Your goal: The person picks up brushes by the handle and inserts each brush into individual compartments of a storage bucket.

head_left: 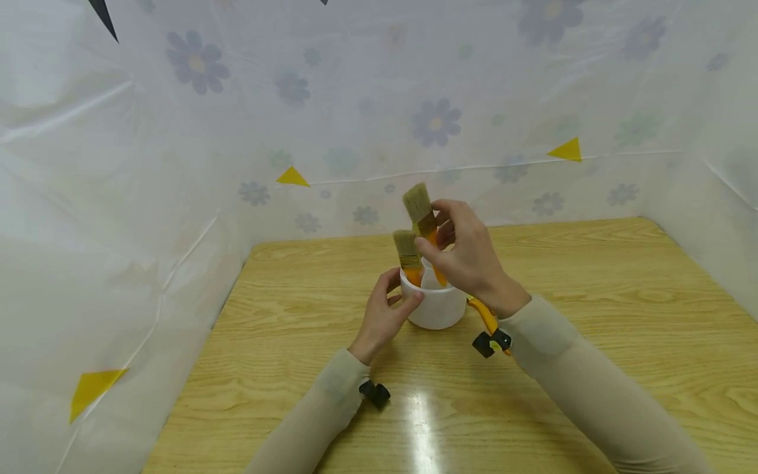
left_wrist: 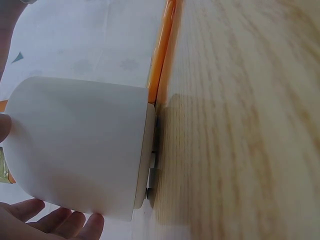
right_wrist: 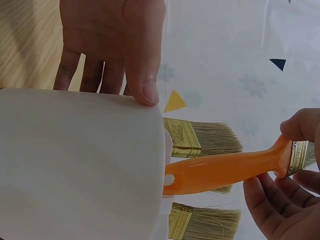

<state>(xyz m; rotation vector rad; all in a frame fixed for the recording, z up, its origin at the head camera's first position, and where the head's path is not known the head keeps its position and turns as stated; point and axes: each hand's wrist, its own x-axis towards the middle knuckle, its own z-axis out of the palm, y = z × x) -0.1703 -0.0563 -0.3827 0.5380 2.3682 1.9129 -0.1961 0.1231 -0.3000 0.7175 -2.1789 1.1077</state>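
Observation:
A white round holder (head_left: 437, 309) stands on the table. My left hand (head_left: 387, 316) grips its left side, thumb at the rim and fingers around the wall, as the left wrist view also shows. Above the opening my right hand (head_left: 468, 247) pinches a paintbrush (right_wrist: 220, 170) near its metal band. Its bristles point up and its orange handle points down, the handle's end at the rim. Inside the holder another paintbrush (head_left: 407, 253) stands bristles up. In the right wrist view, brush bristles (right_wrist: 215, 222) show on both sides of the held handle.
On the wood-grain table (head_left: 296, 296), a yellow-orange handled thing (head_left: 485, 316) lies just right of the holder, partly covered by my right wrist. White flowered sheeting (head_left: 355, 118) with yellow triangles (head_left: 565, 150) closes off the back and sides.

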